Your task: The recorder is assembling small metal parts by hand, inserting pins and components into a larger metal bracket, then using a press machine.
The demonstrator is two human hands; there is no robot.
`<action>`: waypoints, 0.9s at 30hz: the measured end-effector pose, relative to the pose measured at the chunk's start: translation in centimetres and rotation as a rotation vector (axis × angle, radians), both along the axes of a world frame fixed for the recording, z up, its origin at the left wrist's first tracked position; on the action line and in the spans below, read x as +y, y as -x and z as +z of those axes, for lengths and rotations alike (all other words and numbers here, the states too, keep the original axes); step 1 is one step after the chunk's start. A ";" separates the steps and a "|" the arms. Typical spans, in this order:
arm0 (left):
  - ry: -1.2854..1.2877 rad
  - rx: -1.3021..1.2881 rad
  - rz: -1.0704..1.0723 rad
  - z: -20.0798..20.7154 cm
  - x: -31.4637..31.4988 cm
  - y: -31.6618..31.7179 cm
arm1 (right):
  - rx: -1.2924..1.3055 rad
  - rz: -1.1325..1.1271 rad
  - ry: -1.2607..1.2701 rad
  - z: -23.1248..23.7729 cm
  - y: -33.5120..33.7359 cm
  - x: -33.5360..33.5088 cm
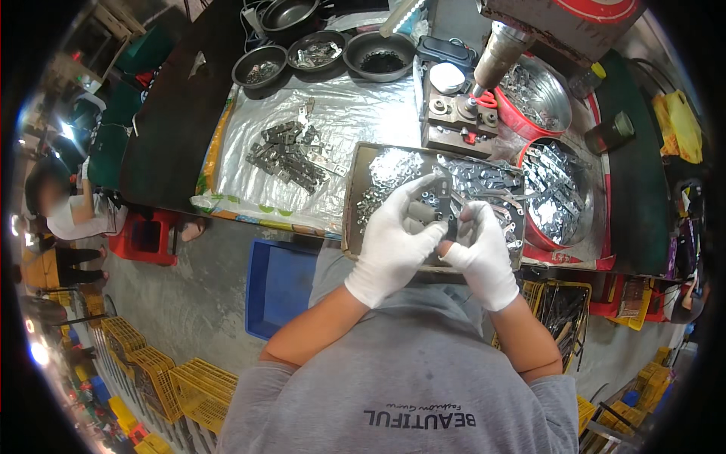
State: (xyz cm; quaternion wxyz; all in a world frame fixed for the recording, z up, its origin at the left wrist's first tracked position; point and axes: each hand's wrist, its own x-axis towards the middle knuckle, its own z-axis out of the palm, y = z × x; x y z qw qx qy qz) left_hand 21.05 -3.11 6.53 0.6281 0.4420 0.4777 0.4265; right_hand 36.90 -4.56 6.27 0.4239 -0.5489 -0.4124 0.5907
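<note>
Both hands wear white gloves and meet above a shallow tray of small metal parts. My left hand is closed on a dark, flat metal strip with holes, held upright between thumb and fingers. My right hand is beside the strip's lower end, its fingers curled and its bare fingertips showing. Whatever lies between those fingertips is too small to make out. In the tray, small shiny nuts or rings lie at the left, and silvery metal strips at the right.
A press stands over a metal die block beyond the tray. Dark strips are piled on the plastic-covered table at left, below several bowls. Red-rimmed basins hold metal parts at right. A blue crate sits below.
</note>
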 end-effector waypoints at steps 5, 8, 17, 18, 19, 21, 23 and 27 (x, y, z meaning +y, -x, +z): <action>0.042 -0.120 0.041 0.0 0.2 -0.3 | -0.105 -0.104 -0.182 -0.1 0.9 -0.5; 0.050 -0.137 0.082 0.0 0.3 -0.3 | -0.570 -0.125 -0.431 -0.1 0.9 -1.0; 0.017 -0.184 0.104 0.2 0.7 -0.1 | -1.074 0.150 -1.022 0.0 0.1 -0.9; 0.014 -0.200 0.103 0.3 0.8 -0.1 | -1.075 0.150 -1.021 0.1 0.1 -1.0; 0.014 -0.201 0.102 0.3 0.9 -0.1 | -1.104 0.163 -0.994 0.3 0.1 -1.1; 0.025 -0.136 0.086 0.2 1.0 0.0 | -1.137 0.173 -0.963 0.6 0.2 -1.2; 0.033 -0.149 0.089 0.8 0.9 0.0 | -1.136 0.159 -0.929 0.6 0.3 -1.2; 0.004 -0.119 0.103 -0.2 1.0 0.0 | -1.102 0.119 -0.916 1.1 0.4 -0.9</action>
